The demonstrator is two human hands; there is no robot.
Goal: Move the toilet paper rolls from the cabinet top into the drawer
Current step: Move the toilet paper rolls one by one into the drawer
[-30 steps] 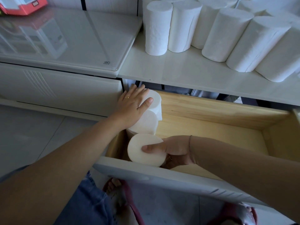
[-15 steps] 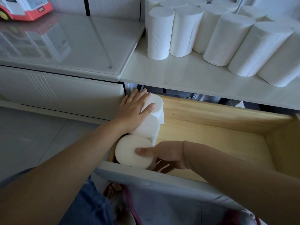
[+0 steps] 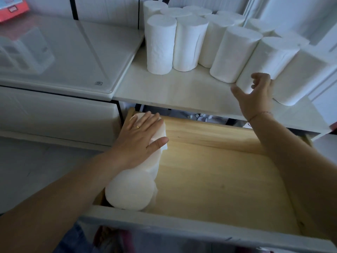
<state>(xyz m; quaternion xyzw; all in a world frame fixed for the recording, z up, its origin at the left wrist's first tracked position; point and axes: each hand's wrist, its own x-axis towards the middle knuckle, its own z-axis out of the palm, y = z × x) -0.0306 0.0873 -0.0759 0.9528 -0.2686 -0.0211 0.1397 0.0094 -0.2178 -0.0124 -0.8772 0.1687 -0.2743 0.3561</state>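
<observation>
Several white toilet paper rolls (image 3: pixel 160 44) stand upright in a cluster on the white cabinet top (image 3: pixel 173 88). Below it the wooden drawer (image 3: pixel 218 179) is pulled out. A row of rolls (image 3: pixel 131 190) lies on its side along the drawer's left wall. My left hand (image 3: pixel 138 139) rests flat on top of that row, fingers spread. My right hand (image 3: pixel 255 95) is raised to the cabinet top, fingers curled and apart at the base of one leaning roll (image 3: pixel 264 59), touching it or nearly so without closing on it.
A glossy white appliance lid (image 3: pixel 73 57) adjoins the cabinet top on the left, with a red-and-white box (image 3: pixel 12 10) at its far corner. The drawer's white front panel (image 3: pixel 164 223) runs across the bottom. Bare wood fills the drawer's middle and right.
My right hand has let go of the front roll in the drawer and risen to the rolls on the cabinet top. My left hand has stayed on the row in the drawer.
</observation>
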